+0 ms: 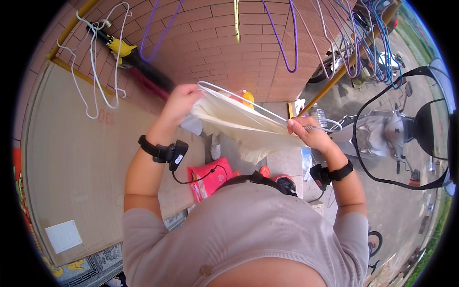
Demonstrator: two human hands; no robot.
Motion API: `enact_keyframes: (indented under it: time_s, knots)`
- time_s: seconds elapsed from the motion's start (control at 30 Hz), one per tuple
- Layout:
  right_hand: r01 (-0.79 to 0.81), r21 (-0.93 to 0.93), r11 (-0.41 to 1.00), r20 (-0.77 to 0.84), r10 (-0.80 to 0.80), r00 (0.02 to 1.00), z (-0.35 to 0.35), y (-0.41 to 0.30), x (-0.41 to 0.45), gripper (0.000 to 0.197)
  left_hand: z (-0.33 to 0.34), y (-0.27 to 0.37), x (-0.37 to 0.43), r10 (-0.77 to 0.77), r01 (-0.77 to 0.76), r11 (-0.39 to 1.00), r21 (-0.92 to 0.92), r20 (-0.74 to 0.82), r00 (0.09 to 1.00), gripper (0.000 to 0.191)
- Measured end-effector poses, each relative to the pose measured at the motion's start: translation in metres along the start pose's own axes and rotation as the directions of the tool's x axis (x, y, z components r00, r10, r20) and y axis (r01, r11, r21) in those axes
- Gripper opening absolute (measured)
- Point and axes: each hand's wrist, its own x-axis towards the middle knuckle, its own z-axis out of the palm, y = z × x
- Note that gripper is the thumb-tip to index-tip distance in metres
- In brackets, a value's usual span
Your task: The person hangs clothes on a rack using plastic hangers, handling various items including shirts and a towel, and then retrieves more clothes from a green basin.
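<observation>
My left hand (182,104) pinches the upper left corner of a cream cloth garment (244,123) close to the rounded end of a white clothes hanger (247,97). At the other side, my right hand (311,133) grips the hanger near its hook, with the garment's right edge against the fingers. The hanger's long bar runs along the top of the cloth, and part of it lies behind the fabric. Loose cloth sags in folds between both hands, in front of my waist. Which garment it is, I cannot tell.
Purple hangers (292,43) and blue hangers (385,53) dangle ahead from a yellow pole (331,73). White hangers (96,68) hang at the left, above a large cardboard sheet (89,172). A folded umbrella (143,64) leans by the tiled wall. A scooter (383,132) stands right; a pink bag (211,177) lies below.
</observation>
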Motion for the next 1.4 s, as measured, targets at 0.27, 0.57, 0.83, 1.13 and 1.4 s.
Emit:
enact_keyframes:
  time_s: [0.27,0.57,0.83,1.13,1.4]
  knots:
    - [-0.13,-0.158,0.979,0.125,0.15,0.981,0.002,-0.012,-0.007,0.039,0.004,-0.039,0.039,0.158,-0.155,0.971,0.181,-0.006,0.987,0.02]
    - [0.009,-0.397,0.918,0.016,-0.003,1.0,0.044,-0.017,0.026,0.032,0.085,-0.048,0.066,0.311,-0.419,0.526,0.74,0.292,0.905,0.02]
    - [-0.129,0.024,0.991,-0.106,0.131,0.986,0.001,0.009,0.009,0.044,0.102,-0.062,0.054,0.36,-0.576,0.529,0.623,0.451,0.817,0.015]
    - [-0.376,-0.125,0.918,-0.316,0.323,0.892,-0.019,0.066,-0.084,0.028,0.062,-0.026,0.058,0.48,-0.662,0.485,0.572,0.458,0.748,0.014]
    - [0.052,0.541,0.839,-0.537,0.297,0.789,-0.041,0.058,-0.091,0.012,0.042,-0.026,0.065,0.51,-0.666,0.352,0.657,0.462,0.725,0.012]
